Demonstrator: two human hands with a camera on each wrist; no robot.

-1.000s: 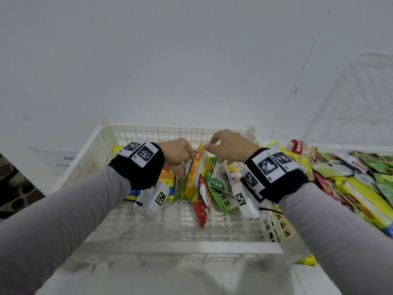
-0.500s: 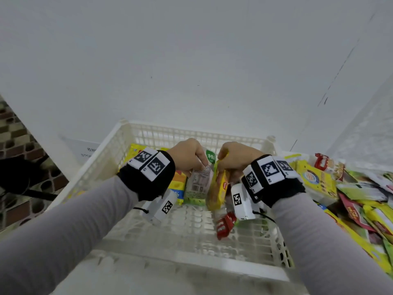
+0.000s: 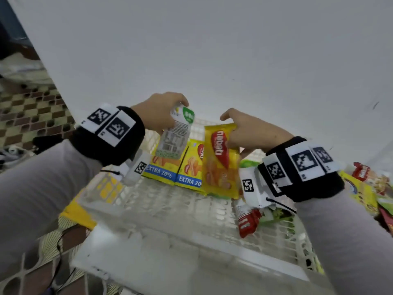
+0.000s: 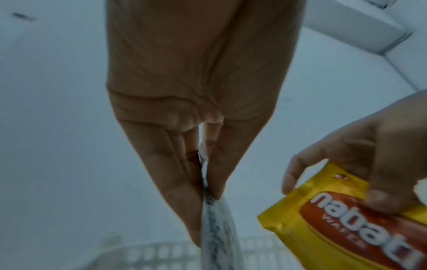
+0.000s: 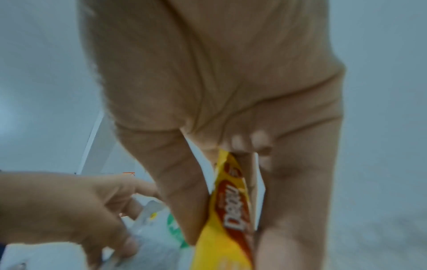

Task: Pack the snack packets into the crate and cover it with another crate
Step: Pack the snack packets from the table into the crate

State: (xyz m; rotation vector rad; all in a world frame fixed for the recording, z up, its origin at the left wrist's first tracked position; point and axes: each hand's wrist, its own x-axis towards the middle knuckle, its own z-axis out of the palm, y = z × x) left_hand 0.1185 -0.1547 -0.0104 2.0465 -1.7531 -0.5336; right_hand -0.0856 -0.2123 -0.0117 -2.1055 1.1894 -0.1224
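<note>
A white lattice crate (image 3: pixel 182 211) sits in front of me. My left hand (image 3: pixel 163 111) pinches the top of a white-and-green packet (image 3: pixel 175 135) and holds it upright over the crate's far side; the left wrist view shows its edge (image 4: pixel 217 228) between thumb and fingers. My right hand (image 3: pixel 244 133) grips a yellow wafer packet (image 3: pixel 221 162) with a red logo, also upright, just right of the white one (image 5: pixel 231 219). Two yellow packets (image 3: pixel 178 167) marked EXTRA 20% lean against the far wall. Red packets (image 3: pixel 246 222) lie near the right wall.
A heap of loose snack packets (image 3: pixel 365 188) lies right of the crate. A white wall (image 3: pixel 191 50) rises just behind it. Patterned floor and a dark cable (image 3: pixel 59 252) show at the left, with a yellow packet (image 3: pixel 74 211) beside the crate's left side.
Both hands have lifted their packets higher and apart above the crate. The view has swung left, and the second crate at the right has left the frame.
</note>
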